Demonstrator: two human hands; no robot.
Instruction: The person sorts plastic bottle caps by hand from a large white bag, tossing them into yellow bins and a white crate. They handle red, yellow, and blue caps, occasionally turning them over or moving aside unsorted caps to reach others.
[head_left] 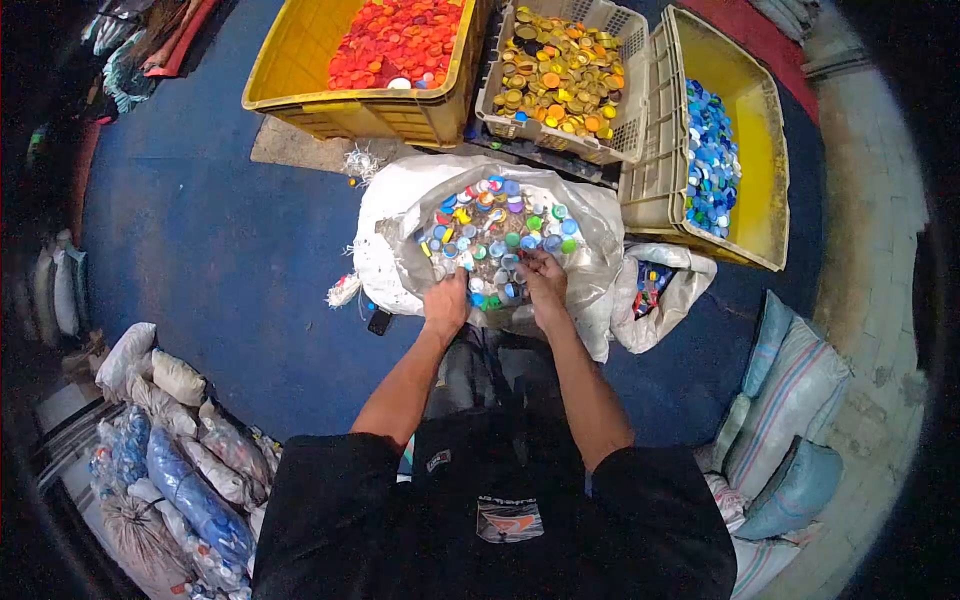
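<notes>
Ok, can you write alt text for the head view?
A person's left hand and right hand reach into mixed plastic caps on a white sack. Beyond stand a yellow bin of mostly red caps, a crate of mostly yellow caps and a bin of mostly blue caps.

A dark blue floor (pixel 180 220) spreads across the room, scuffed with brownish, dusty patches on the left. A red strip (pixel 742 35) borders it at the far right, and beyond lies a paler strip of grey-beige paving (pixel 870 250) with visible joints and stains. Striped white sacks (pixel 785 400) and blue-grey sacks (pixel 800 490) are piled at the near right. At the near left, white bags (pixel 178 380) lie heaped with a blue plastic bag (pixel 195 485). Red cloth (pixel 185 40) and teal fringe (pixel 120 85) show at the far left. Light falls fairly evenly over the floor; the outer edges are too dark to read.
</notes>
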